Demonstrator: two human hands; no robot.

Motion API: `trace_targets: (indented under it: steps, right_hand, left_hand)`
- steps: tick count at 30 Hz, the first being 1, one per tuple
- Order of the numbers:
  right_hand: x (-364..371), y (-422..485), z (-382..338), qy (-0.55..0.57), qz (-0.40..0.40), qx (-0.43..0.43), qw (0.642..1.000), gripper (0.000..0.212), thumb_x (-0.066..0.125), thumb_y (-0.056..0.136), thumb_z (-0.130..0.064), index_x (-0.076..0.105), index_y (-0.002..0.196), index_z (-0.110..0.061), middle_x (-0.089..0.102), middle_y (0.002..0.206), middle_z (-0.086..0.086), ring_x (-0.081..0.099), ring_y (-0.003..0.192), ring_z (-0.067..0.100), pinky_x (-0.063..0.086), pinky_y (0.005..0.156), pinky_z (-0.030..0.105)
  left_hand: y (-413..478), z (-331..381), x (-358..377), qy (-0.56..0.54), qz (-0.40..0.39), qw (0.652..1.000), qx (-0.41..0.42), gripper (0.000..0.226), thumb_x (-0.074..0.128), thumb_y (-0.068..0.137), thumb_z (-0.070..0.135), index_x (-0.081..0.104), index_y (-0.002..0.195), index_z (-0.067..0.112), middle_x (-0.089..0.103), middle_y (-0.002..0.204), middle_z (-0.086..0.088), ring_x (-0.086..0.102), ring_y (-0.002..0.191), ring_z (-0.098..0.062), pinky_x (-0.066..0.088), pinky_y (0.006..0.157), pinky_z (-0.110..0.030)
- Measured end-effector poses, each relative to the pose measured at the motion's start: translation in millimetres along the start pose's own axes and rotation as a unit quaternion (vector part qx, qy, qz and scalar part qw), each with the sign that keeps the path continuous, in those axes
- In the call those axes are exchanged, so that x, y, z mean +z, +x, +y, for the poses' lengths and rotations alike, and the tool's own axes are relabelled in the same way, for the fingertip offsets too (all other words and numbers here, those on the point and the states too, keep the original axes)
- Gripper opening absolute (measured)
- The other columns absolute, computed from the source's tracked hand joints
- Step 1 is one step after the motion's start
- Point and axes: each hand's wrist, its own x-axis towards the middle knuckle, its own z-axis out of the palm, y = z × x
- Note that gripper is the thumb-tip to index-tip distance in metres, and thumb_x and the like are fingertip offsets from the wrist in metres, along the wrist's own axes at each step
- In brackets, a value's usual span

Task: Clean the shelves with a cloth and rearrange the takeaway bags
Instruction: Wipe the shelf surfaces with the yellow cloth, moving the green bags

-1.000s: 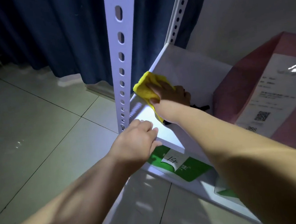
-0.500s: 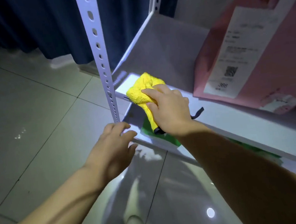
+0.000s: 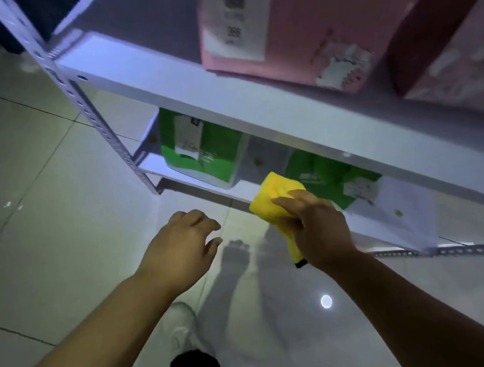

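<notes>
Right grip (image 3: 319,229), clutching the cloth (image 3: 271,198), has dropped from upper shelf (image 3: 166,81) to lower shelf (image 3: 235,190) holding green bags (image 3: 201,145); left grip (image 3: 179,248) hangs open.

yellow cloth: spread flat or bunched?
Bunched. The right hand grips the cloth in a crumpled wad, one end hanging below the palm.

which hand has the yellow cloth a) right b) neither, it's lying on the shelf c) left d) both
a: the right hand grips the yellow cloth, while the left hand holds nothing, its fingers loosely curled.
</notes>
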Motion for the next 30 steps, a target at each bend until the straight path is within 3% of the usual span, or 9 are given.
trace_targets:
  steps: [7, 16, 24, 30]
  right_hand:
    - [-7.6, -81.4, 155.0, 0.032, -0.013, 0.089, 0.995, 0.043, 0.054, 0.091, -0.021, 0.053, 0.128, -0.041, 0.047, 0.141, -0.009, 0.050, 0.118, 0.031, 0.045, 0.094, 0.045]
    - [-16.1, -140.9, 304.5, 0.053, 0.002, 0.150, 0.987, 0.042, 0.054, 0.090, -0.023, 0.053, 0.128, -0.041, 0.047, 0.140, -0.009, 0.051, 0.115, 0.033, 0.046, 0.090, 0.047]
    - [22.8, -126.4, 377.5, 0.069, 0.038, 0.213, 0.974, 0.040, 0.053, 0.092, -0.023, 0.053, 0.129, -0.037, 0.047, 0.140, -0.006, 0.050, 0.115, 0.035, 0.045, 0.090, 0.047]
    - [75.4, -80.2, 415.8, 0.068, 0.090, 0.200, 0.973, 0.042, 0.055, 0.090, -0.018, 0.054, 0.130, -0.032, 0.047, 0.141, -0.004, 0.052, 0.115, 0.034, 0.047, 0.090, 0.046]
  left_hand:
    - [-7.1, 130.1, 102.5, -0.039, -0.017, 0.999, -0.023, 0.031, 0.053, 0.091, 0.034, 0.062, 0.119, 0.023, 0.058, 0.119, 0.007, 0.048, 0.114, -0.020, 0.047, 0.085, -0.032]
    - [-1.5, 252.4, 194.3, -0.040, -0.048, 0.997, -0.034, 0.032, 0.051, 0.092, 0.037, 0.059, 0.120, 0.026, 0.054, 0.123, 0.010, 0.045, 0.116, -0.015, 0.042, 0.087, -0.026]
    - [48.3, 270.4, 263.0, -0.044, -0.072, 0.996, 0.001, 0.032, 0.049, 0.093, 0.038, 0.057, 0.122, 0.026, 0.052, 0.124, 0.011, 0.043, 0.115, -0.011, 0.037, 0.085, -0.020]
    - [108.6, 247.4, 332.2, -0.026, -0.054, 0.997, 0.056, 0.033, 0.052, 0.092, 0.036, 0.059, 0.121, 0.023, 0.054, 0.121, 0.008, 0.045, 0.115, -0.013, 0.039, 0.088, -0.023]
